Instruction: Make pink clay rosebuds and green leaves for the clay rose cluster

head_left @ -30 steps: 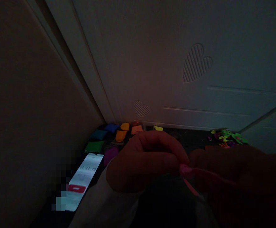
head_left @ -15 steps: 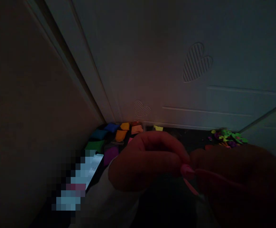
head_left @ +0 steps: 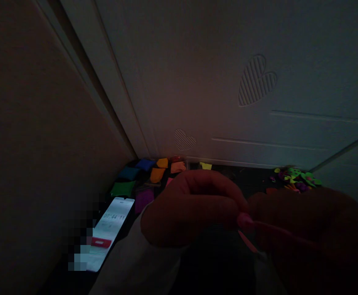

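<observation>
Pinching pink clay-like piece (head_left: 245, 221) in left hand (head_left: 194, 209), thumb and index tips on it, low, right of center. Right hand (head_left: 314, 229) just beside, very dark; pink strand runs across it from the piece, can't tell if fingers grip. Lit phone (head_left: 111, 233) at left, near left sleeve (head_left: 142, 266). Green packet (head_left: 122, 189) above phone, purple packet (head_left: 144, 200) to its right, blue packet (head_left: 146, 164) farther back. Colorful small-piece pile (head_left: 295, 176) beyond right hand, near heart-embossed panel (head_left: 197, 90).
</observation>
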`<state>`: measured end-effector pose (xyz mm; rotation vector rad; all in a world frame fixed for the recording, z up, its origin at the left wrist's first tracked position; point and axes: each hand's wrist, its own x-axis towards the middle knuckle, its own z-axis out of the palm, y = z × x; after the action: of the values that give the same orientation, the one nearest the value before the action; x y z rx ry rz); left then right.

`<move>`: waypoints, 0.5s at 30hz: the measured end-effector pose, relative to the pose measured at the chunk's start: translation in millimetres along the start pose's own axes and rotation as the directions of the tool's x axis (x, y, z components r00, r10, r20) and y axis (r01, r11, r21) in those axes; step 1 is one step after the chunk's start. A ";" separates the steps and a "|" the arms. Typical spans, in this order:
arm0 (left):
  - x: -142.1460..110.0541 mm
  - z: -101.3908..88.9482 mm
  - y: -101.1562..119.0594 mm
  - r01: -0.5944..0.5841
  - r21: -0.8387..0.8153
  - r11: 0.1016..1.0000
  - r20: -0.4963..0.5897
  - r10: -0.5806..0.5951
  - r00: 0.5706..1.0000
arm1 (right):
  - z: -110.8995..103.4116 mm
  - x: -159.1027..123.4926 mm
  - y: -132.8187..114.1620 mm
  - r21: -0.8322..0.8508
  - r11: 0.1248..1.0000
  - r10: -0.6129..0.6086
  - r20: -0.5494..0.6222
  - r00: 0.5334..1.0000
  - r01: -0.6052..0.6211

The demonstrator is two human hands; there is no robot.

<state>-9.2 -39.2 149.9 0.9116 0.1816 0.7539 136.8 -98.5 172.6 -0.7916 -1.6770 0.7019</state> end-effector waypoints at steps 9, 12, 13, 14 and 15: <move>-0.3 -1.7 -0.7 -0.005 -0.010 1.000 0.034 0.005 0.999 | -0.6 0.2 1.5 0.124 0.992 0.025 0.058 0.998 -0.032; -0.7 -3.4 -1.5 -0.010 -0.006 1.000 0.064 0.011 0.998 | -3.1 -2.6 5.0 0.142 0.990 -0.014 0.100 0.995 -0.001; -0.9 -3.8 -1.8 -0.012 -0.007 1.000 0.072 0.013 0.997 | -4.3 -3.5 6.3 0.147 0.989 -0.024 0.112 0.993 0.007; -1.0 -4.1 -1.9 -0.016 -0.007 1.000 0.079 0.016 0.997 | -5.4 -4.2 7.4 0.152 0.988 -0.033 0.120 0.992 0.014; -1.1 -4.2 -1.9 -0.018 -0.009 1.000 0.083 0.018 0.996 | -6.1 -4.6 8.3 0.158 0.987 -0.036 0.123 0.992 0.016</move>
<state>-10.9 -37.9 145.7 0.9361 0.0966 0.7313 144.7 -96.9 164.8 -0.6245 -1.7176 0.8690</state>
